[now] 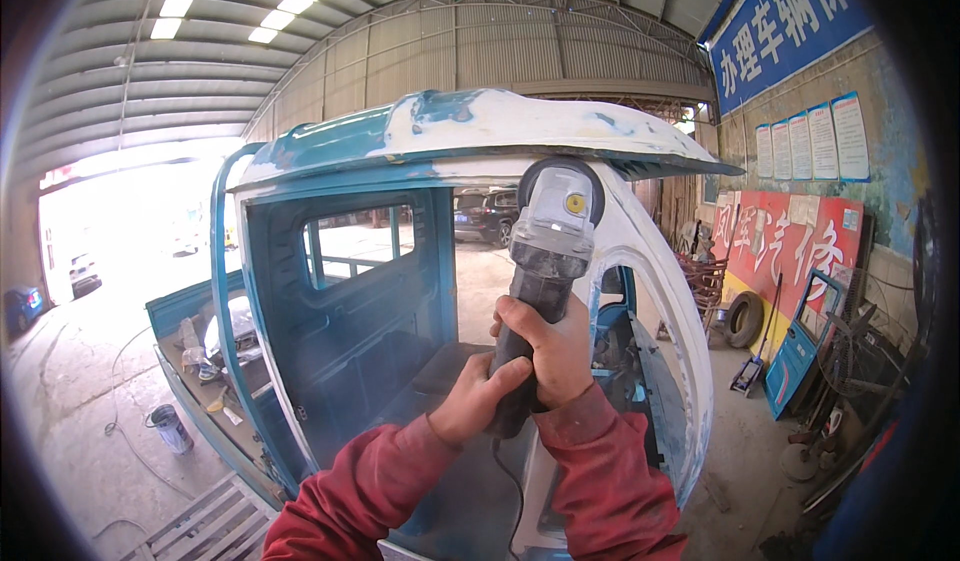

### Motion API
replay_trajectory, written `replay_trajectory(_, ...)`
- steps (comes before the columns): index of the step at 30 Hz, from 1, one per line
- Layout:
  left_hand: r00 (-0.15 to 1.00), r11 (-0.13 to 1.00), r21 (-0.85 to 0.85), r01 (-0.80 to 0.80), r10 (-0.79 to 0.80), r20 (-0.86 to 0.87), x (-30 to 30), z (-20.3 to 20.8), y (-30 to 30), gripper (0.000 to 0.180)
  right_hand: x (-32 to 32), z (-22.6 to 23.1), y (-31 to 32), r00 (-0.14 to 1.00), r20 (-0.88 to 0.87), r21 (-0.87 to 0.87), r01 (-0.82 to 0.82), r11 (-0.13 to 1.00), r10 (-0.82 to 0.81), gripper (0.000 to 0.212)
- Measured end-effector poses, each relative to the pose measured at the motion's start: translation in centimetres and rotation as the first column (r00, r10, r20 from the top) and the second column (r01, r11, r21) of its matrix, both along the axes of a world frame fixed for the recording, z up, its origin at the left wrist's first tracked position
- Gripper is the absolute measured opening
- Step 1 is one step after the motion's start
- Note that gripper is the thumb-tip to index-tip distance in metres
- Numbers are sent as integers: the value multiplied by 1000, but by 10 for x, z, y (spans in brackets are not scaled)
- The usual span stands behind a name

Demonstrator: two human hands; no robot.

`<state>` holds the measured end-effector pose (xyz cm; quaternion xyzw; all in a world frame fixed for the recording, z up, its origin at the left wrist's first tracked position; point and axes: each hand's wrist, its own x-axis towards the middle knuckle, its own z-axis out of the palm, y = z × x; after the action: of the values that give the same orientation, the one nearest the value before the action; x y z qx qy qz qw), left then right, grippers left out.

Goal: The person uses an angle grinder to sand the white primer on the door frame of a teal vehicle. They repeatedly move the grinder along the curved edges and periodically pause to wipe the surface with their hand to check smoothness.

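Note:
My left hand (468,398) is wrapped round the rear of an angle grinder (541,279), and my right hand (553,346) grips its black body further forward. The grinder points up and away, its round dark disc (590,191) at the upper door-frame edge of a vehicle cab (660,251). Whether the disc touches the metal I cannot tell. Teal paint shows on the cab's left side; the roof (520,126) and right-hand pillar are largely whitish, with patchy teal spots. A dark cord (518,491) hangs from the grinder's rear end.
A teal cargo bed (190,361) extends to the left behind the cab. A bucket (169,428) and a slatted metal frame (215,521) are at the lower left. On the right, a tyre (743,319), a floor jack (748,373) and a detached teal door (800,346) line the wall.

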<state>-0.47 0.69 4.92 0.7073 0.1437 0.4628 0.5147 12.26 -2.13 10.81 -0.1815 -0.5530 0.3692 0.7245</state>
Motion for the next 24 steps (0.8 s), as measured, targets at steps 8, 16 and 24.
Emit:
replay_trajectory(8, 1000, 1000, -6, -18, 18, -9, 0, -7, 5, 51, 1, -5, 0, 1000, 18, -8, 14, 1000, -14, 28)
replay_trajectory(16, 1000, 1000, -22, 1, -1, 2, 2, -23, 3, 55, 3, -19, 1, 999, 33, -13, 24, 1000, -24, 27)
replay_trajectory(24, 999, 997, -72, -31, 34, 41, 3, -37, -3, 51, -1, -30, 1, 997, 82, -15, 7, 1000, -5, 27)
